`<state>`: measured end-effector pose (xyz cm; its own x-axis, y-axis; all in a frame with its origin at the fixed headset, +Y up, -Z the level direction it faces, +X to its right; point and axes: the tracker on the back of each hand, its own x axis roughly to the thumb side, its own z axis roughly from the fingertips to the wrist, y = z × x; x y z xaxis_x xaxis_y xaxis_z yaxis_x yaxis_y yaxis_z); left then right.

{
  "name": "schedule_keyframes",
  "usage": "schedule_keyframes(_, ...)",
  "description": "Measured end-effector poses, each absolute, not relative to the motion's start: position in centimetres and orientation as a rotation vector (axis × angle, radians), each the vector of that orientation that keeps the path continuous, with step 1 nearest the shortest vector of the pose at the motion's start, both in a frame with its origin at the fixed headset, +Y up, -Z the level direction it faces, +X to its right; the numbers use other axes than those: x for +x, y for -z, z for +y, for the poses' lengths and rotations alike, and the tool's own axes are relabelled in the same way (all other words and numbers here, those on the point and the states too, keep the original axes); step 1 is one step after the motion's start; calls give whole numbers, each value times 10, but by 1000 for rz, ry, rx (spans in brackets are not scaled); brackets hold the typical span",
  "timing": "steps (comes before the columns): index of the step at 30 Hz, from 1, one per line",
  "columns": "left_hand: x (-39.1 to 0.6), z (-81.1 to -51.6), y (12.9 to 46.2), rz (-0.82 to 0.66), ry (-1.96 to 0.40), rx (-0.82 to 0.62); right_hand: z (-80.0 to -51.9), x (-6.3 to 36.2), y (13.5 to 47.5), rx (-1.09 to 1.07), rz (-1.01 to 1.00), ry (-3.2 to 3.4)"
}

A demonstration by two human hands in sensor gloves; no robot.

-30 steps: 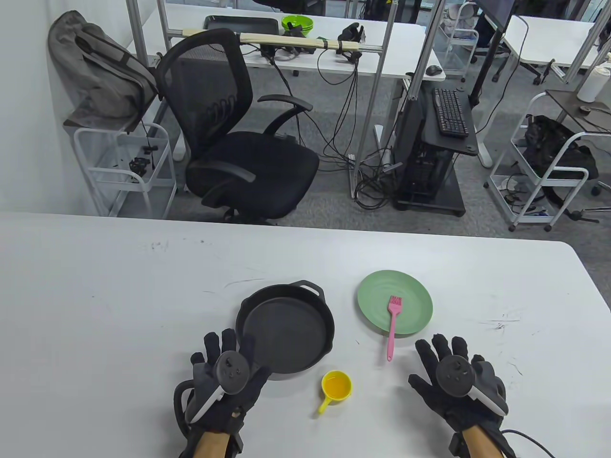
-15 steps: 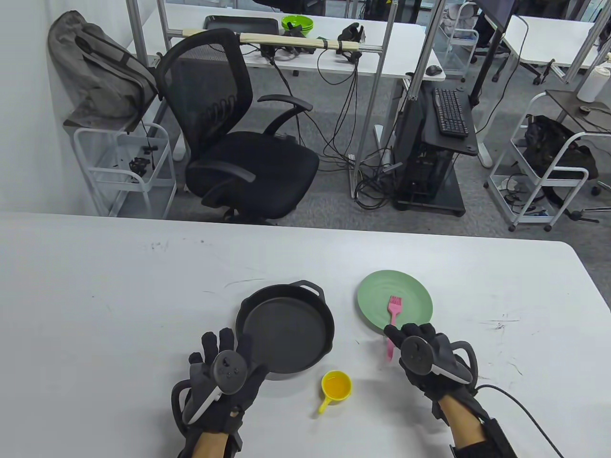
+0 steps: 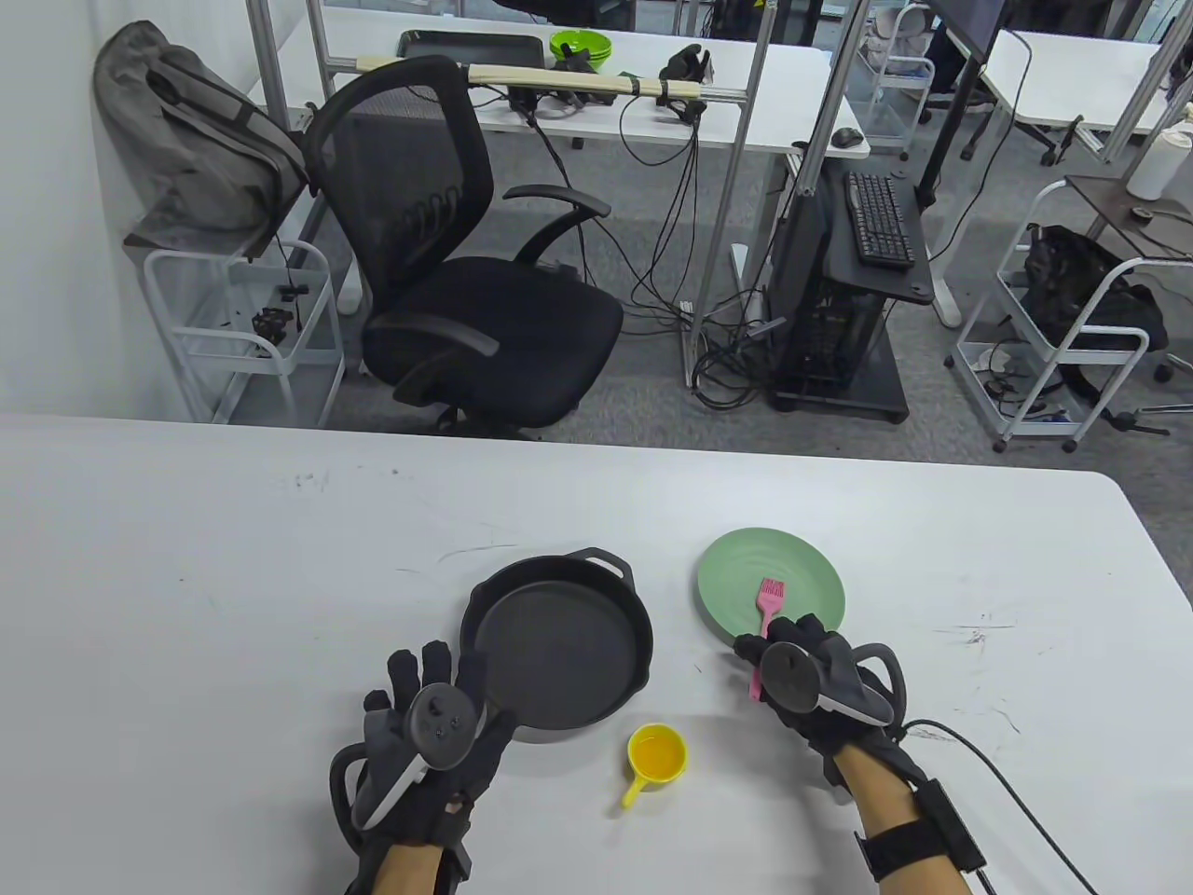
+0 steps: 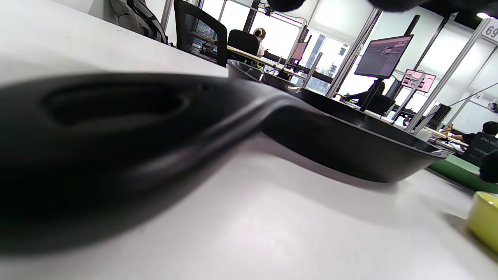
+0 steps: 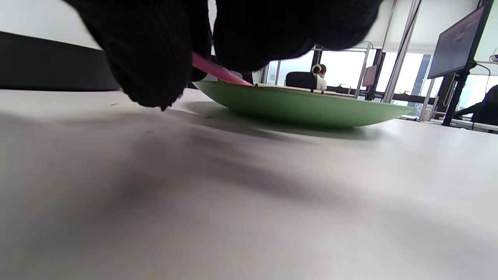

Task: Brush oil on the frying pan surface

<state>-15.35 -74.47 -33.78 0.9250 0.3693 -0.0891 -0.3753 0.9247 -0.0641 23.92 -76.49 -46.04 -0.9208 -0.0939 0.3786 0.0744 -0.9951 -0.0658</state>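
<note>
A black cast-iron frying pan [image 3: 559, 643] sits mid-table, its long handle [image 4: 116, 116] pointing toward me. My left hand [image 3: 431, 695] lies over that handle with fingers spread; no grip shows. A pink silicone brush [image 3: 771, 597] lies with its head on a green plate [image 3: 736, 573] and its handle toward me. My right hand [image 3: 792, 657] is on the handle, and in the right wrist view my fingertips [image 5: 155, 70] close around the pink handle [image 5: 220, 72]. A small yellow cup of oil [image 3: 657, 753] stands between my hands.
The green plate [image 5: 303, 109] sits right of the pan, a short gap between them. In the left wrist view the yellow cup [image 4: 484, 225] shows past the pan wall [image 4: 350, 147]. A black office chair [image 3: 466, 280] stands beyond the table's far edge.
My right hand moved forward and left from the bare table onto the brush handle and its fingers closed on it. My left hand edged slightly left over the pan handle.
</note>
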Motion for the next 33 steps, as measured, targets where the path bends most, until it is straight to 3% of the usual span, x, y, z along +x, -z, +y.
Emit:
schedule_keyframes(9, -154, -745, 337, 74, -389, -98, -755, 237, 462, -659, 287, 2926)
schedule_keyframes(20, -153, -745, 338, 75, -364, -96, -708, 257, 433, -777, 637, 3152)
schedule_keyframes(26, -148, -744, 338, 81, -332, -79, -698, 270, 416, -743, 693, 3465)
schedule_keyframes(33, -145, -744, 339, 111, -275, -78, -706, 284, 399, -731, 708, 3898)
